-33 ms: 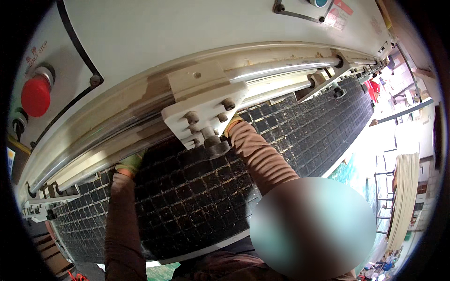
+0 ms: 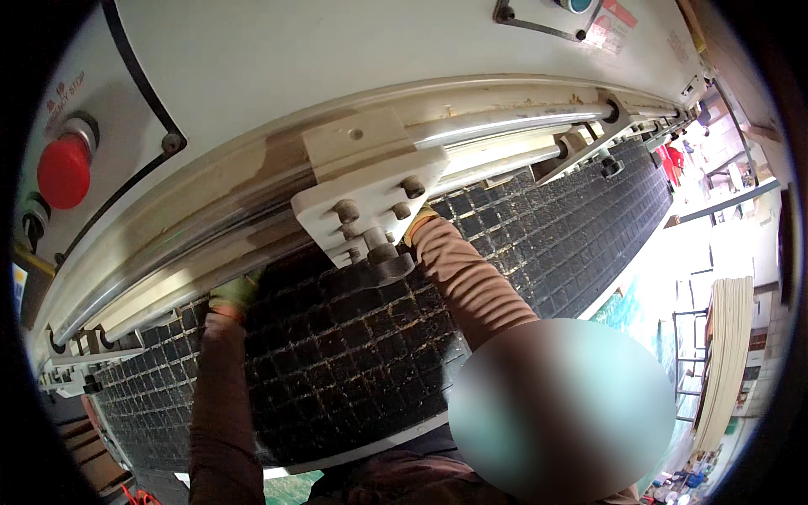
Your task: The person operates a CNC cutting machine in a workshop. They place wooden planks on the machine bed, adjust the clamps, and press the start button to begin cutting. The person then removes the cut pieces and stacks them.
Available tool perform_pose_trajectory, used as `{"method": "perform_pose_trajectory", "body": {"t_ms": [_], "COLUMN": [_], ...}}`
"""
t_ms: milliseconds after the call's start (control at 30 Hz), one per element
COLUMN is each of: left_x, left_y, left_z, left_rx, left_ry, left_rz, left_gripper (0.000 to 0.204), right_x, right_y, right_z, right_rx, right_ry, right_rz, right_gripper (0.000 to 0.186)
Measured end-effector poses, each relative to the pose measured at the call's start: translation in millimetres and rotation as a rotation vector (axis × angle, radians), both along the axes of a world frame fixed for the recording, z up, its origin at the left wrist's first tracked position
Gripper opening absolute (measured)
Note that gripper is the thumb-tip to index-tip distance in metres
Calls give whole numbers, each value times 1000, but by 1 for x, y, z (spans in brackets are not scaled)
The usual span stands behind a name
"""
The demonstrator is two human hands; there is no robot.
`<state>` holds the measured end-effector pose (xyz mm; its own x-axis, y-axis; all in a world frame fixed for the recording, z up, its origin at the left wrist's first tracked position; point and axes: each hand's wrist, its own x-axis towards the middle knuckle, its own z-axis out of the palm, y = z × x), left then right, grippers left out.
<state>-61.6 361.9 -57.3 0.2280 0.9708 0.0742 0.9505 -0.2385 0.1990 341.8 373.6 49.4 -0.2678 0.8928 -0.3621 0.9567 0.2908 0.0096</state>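
A black gridded conveyor bed (image 2: 362,362) with pale debris in its grooves stretches across in front of me. My left hand (image 2: 236,293), in a yellow-green glove with an orange cuff, reaches in over it beneath the machine's long rail; dark shadow hides the fingers. On the right, my right hand (image 2: 421,222) goes in behind a white bolted bracket (image 2: 370,198), and only the glove's cuff end shows. Below that bracket hangs a round dark foot or roller (image 2: 370,276). Whatever either hand touches under the machine is hidden.
A red mushroom button (image 2: 64,173) sits on the pale machine housing (image 2: 278,50) at left. Shiny metal rods (image 2: 513,124) run along the machine front. At right stands a stack of long pale boards (image 2: 725,353) beside a dark metal rack (image 2: 690,358). A blurred oval covers the lower right.
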Motion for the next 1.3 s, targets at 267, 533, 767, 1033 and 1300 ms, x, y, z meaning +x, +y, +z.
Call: {"method": "perform_pose_trajectory", "body": {"t_ms": [267, 533, 767, 1033, 1300], "left_x": [26, 38, 36, 40, 39], "left_y": [-58, -56, -69, -65, -60], "left_z": [28, 17, 58, 59, 53], "left_rx": [579, 601, 533, 558, 453], "left_ry": [-141, -117, -247, -265, -190], "left_rz": [-74, 21, 34, 21, 51], "left_gripper": [50, 22, 32, 33, 34], "right_x": [-9, 6, 16, -2, -3], "right_y": [-21, -25, -29, -23, -29], "right_z": [-12, -65, -99, -65, -64], "right_rx": [157, -63, 247, 134, 216], "right_ry": [-56, -159, -149, -144, -101], "right_rz": [18, -240, -29, -99, -63], "right_gripper": [47, 66, 63, 58, 53]}}
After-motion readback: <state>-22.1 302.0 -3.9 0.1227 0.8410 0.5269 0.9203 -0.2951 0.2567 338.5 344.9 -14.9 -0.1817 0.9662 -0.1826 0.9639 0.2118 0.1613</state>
